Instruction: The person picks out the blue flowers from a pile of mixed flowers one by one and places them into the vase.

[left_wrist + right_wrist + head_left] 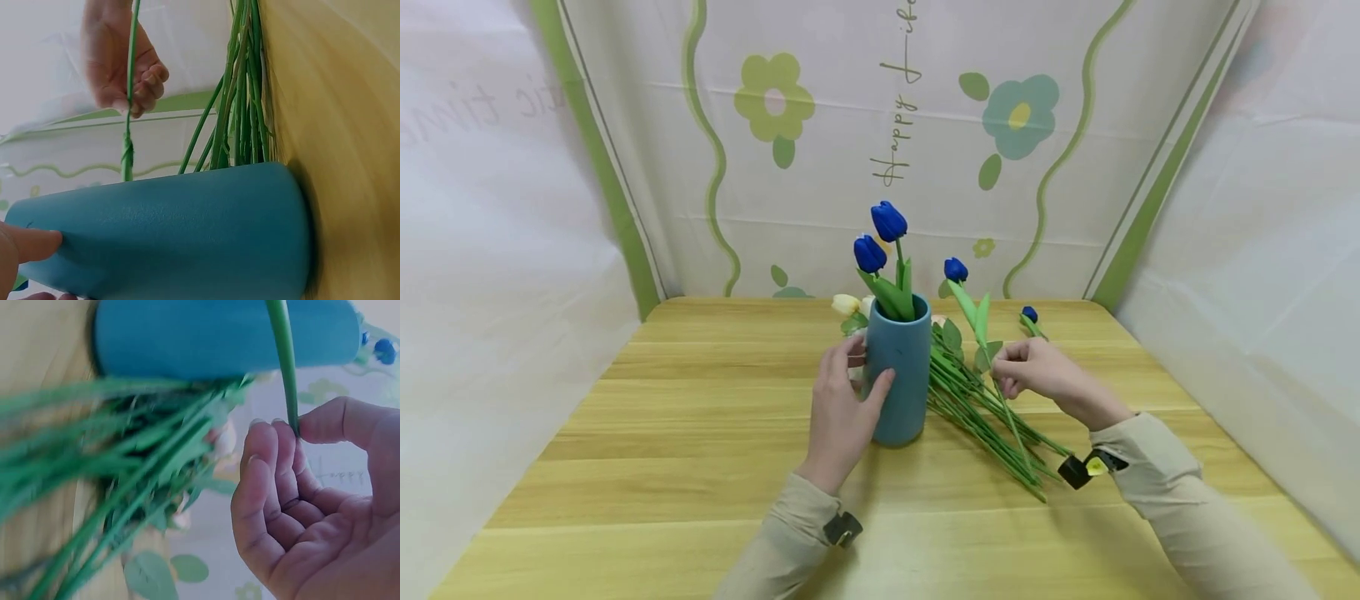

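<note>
A tall blue vase (898,383) stands upright on the wooden table, two blue tulips (889,222) rising from its mouth. My left hand (841,408) holds the vase from the left, thumb on the front and fingers round the far side. To the right of the vase, my right hand (1037,371) pinches a third blue tulip (956,269) partway down its stem. That tulip's bloom points up, and its stem (284,356) runs between thumb and fingertips in the right wrist view. The left wrist view shows the vase (187,231) with the thumb pressed on it.
A bundle of green stems (977,417) lies on the table right of the vase. Pale blooms (846,304) show behind the vase. Another blue tulip (1029,314) lies beyond my right hand. A printed curtain (850,125) hangs at the table's back, with white cloth on both sides.
</note>
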Demonstrator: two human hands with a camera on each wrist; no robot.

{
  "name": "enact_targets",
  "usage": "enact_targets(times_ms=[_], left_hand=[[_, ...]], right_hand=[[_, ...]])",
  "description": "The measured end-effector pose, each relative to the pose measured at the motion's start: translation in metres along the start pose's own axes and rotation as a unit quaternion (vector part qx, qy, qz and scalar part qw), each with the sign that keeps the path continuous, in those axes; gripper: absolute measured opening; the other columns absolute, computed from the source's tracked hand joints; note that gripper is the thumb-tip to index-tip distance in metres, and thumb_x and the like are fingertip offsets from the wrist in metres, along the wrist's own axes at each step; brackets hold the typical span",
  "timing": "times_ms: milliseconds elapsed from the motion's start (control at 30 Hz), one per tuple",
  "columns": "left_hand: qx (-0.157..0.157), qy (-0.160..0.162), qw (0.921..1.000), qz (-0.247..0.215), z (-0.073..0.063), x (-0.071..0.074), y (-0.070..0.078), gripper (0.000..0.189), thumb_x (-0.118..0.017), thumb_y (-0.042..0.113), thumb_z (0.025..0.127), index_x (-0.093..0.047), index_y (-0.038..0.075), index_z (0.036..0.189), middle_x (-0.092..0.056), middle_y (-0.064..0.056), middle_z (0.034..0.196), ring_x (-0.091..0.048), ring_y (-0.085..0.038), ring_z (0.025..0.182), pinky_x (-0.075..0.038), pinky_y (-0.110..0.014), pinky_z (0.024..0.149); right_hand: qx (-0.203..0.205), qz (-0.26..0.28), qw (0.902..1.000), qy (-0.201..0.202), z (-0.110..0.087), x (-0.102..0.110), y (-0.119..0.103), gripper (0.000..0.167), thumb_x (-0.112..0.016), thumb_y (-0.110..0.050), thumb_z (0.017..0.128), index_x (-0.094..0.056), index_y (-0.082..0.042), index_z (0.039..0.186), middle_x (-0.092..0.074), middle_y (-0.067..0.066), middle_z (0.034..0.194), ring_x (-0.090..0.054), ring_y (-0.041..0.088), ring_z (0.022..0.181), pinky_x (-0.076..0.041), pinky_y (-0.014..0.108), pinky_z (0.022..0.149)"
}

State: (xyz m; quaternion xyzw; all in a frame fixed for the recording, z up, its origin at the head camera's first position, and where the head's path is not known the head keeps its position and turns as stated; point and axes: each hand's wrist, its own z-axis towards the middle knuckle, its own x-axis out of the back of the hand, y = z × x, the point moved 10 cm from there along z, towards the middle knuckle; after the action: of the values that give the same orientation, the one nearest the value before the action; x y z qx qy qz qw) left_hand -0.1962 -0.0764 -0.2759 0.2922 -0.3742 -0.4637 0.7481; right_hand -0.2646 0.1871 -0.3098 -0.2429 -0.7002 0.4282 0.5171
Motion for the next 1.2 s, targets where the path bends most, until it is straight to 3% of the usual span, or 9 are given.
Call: enact_targets(times_ms=[133, 333, 500, 700, 933, 1067, 1200], left_hand=[[-0.015, 0.011, 0.9998, 0.002, -0.001, 0.001, 0.003, 0.052, -0.076, 0.011, 0.088, -0.051, 0.005, 0.134, -0.053, -0.01, 0.123, -0.056, -0.023, 0.106, -0.055, -0.039, 0.077], [-0.036, 0.022, 0.9991, 0.007, -0.002, 0.003, 0.005, 0.051, -0.076, 0.01, 0.088, -0.052, 0.005, 0.133, -0.053, -0.009, 0.122, -0.055, -0.023, 0.105, -0.055, -0.038, 0.076], [-0.05, 0.03, 0.9983, 0.005, -0.003, 0.004, 0.008, 0.045, -0.075, 0.011, 0.089, -0.055, 0.004, 0.128, -0.054, -0.009, 0.119, -0.055, -0.023, 0.103, -0.055, -0.039, 0.076], [-0.075, 0.042, 0.9963, -0.011, -0.007, 0.005, 0.015, 0.037, -0.073, 0.013, 0.091, -0.058, 0.004, 0.123, -0.055, -0.008, 0.113, -0.056, -0.02, 0.099, -0.056, -0.036, 0.071], [-0.128, 0.039, 0.9899, -0.047, -0.012, 0.001, 0.026, 0.026, -0.068, 0.013, 0.094, -0.061, 0.002, 0.117, -0.058, -0.008, 0.105, -0.06, -0.02, 0.092, -0.057, -0.035, 0.064], [-0.157, 0.029, 0.985, -0.065, -0.014, -0.003, 0.032, 0.022, -0.066, 0.012, 0.095, -0.063, 0.001, 0.113, -0.059, -0.009, 0.101, -0.061, -0.019, 0.088, -0.056, -0.032, 0.062], [-0.172, 0.014, 0.9825, -0.069, -0.017, -0.009, 0.037, 0.019, -0.065, 0.01, 0.094, -0.064, 0.0, 0.11, -0.06, -0.008, 0.1, -0.061, -0.017, 0.085, -0.055, -0.029, 0.059]], right_hand=[[0.006, 0.025, 0.9997, 0.005, -0.01, -0.01, -0.011, 0.017, -0.055, -0.01, 0.098, -0.062, 0.004, 0.091, -0.062, 0.017, 0.081, -0.061, 0.029, 0.074, -0.055, 0.038, 0.072], [0.023, 0.046, 0.9986, 0.01, -0.022, -0.02, -0.023, 0.017, -0.056, -0.011, 0.1, -0.063, 0.002, 0.094, -0.062, 0.017, 0.082, -0.061, 0.041, 0.08, -0.054, 0.045, 0.076], [0.049, 0.051, 0.9974, 0.015, -0.03, -0.027, -0.031, 0.015, -0.057, -0.011, 0.099, -0.062, 0.003, 0.094, -0.062, 0.017, 0.08, -0.062, 0.035, 0.077, -0.054, 0.043, 0.075], [0.061, 0.063, 0.9956, 0.034, -0.033, -0.032, -0.035, 0.014, -0.057, -0.009, 0.099, -0.062, 0.002, 0.092, -0.062, 0.019, 0.079, -0.06, 0.042, 0.078, -0.054, 0.046, 0.074], [0.083, 0.072, 0.9931, 0.041, -0.036, -0.038, -0.043, 0.014, -0.057, -0.009, 0.099, -0.059, 0.004, 0.094, -0.065, 0.024, 0.084, -0.062, 0.041, 0.073, -0.055, 0.038, 0.065], [0.105, 0.07, 0.99, 0.063, -0.039, -0.036, -0.051, 0.013, -0.057, -0.008, 0.098, -0.058, 0.004, 0.093, -0.067, 0.02, 0.081, -0.061, 0.042, 0.07, -0.055, 0.04, 0.062], [0.126, 0.069, 0.9856, 0.089, -0.042, -0.032, -0.054, 0.01, -0.057, -0.006, 0.098, -0.058, 0.002, 0.092, -0.068, 0.016, 0.08, -0.062, 0.034, 0.066, -0.054, 0.041, 0.061]])
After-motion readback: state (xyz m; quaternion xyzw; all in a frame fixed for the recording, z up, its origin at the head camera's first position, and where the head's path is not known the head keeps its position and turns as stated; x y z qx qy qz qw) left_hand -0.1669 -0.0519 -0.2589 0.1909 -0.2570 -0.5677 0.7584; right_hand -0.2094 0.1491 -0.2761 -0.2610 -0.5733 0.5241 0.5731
